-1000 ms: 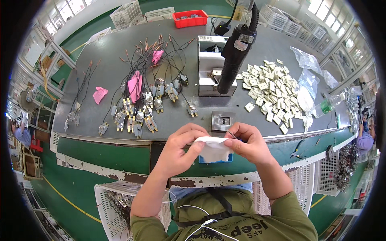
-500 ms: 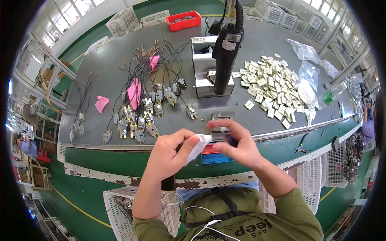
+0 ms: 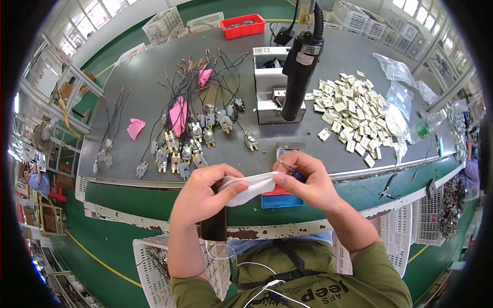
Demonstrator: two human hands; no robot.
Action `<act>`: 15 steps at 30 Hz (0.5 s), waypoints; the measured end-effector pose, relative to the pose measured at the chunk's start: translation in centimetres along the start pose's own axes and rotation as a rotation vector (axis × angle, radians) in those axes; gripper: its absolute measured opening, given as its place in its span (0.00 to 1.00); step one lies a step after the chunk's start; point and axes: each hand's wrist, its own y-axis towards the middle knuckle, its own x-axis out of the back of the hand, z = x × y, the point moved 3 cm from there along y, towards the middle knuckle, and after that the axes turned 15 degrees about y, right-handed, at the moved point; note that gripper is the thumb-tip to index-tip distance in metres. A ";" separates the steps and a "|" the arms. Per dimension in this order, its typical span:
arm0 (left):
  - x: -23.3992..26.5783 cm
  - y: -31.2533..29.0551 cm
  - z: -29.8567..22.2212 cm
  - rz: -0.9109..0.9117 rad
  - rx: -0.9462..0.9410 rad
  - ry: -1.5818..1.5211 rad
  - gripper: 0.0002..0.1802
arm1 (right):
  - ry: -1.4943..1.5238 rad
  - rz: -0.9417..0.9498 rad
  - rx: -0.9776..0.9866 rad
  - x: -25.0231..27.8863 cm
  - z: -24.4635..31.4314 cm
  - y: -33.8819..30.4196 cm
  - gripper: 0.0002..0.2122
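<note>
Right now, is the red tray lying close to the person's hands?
No, the red tray sits at the far edge of the table, while both hands hold a white cloth at the near edge.

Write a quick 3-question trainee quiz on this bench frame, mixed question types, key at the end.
1. True or false: both hands grip the white cloth-like piece.
2. What hangs over the bench just left of the heap of small pale blocks? A) black power screwdriver B) red tray C) water bottle
3. What colour are the tags among the wired parts?

Key
1. True: left hand and right hand each pinch an end of it.
2. A: the black power screwdriver hangs there.
3. Pink, as on the pink tags.
</note>
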 end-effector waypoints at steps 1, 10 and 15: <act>0.1 -0.1 0.6 0.029 -0.018 -0.043 0.11 | -0.012 0.005 0.032 0.3 -0.2 0.1 0.05; -1.1 -0.2 0.1 -0.310 -0.146 -0.260 0.08 | 0.011 -0.130 0.187 0.0 0.6 -0.3 0.07; -1.2 -0.2 -0.4 -0.407 -0.124 -0.277 0.10 | 0.143 -0.155 0.161 0.4 0.2 -0.8 0.06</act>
